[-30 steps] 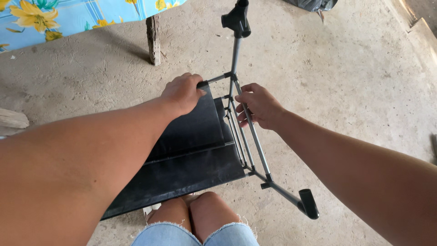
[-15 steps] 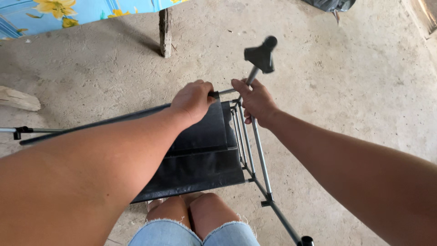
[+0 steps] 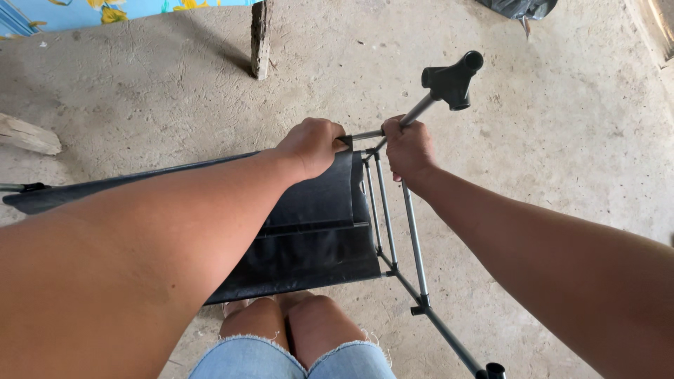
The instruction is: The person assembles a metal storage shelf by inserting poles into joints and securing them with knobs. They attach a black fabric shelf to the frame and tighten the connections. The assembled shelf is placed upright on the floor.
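Observation:
My left hand (image 3: 312,146) grips the top edge of a black fabric panel (image 3: 309,231) where it meets a thin grey metal rod. Just to the right, my right hand (image 3: 408,149) is closed around a grey metal tube (image 3: 413,242) of the same frame. Above that hand the tube ends in a black plastic three-way connector (image 3: 451,81). More grey tubes run down past my knees (image 3: 291,326) to another black connector (image 3: 490,370) at the bottom edge. The panel stretches left across the concrete floor.
A wooden table leg (image 3: 260,38) stands at the top, under a blue flowered cloth (image 3: 105,10). A piece of wood (image 3: 28,135) lies at the left. A dark plastic bag (image 3: 519,7) sits at the top right. The floor is bare concrete (image 3: 562,140).
My right hand slid up the tube and closed just below the top connector. The left hand stayed on the panel's edge. The frame's top swung rightward in view.

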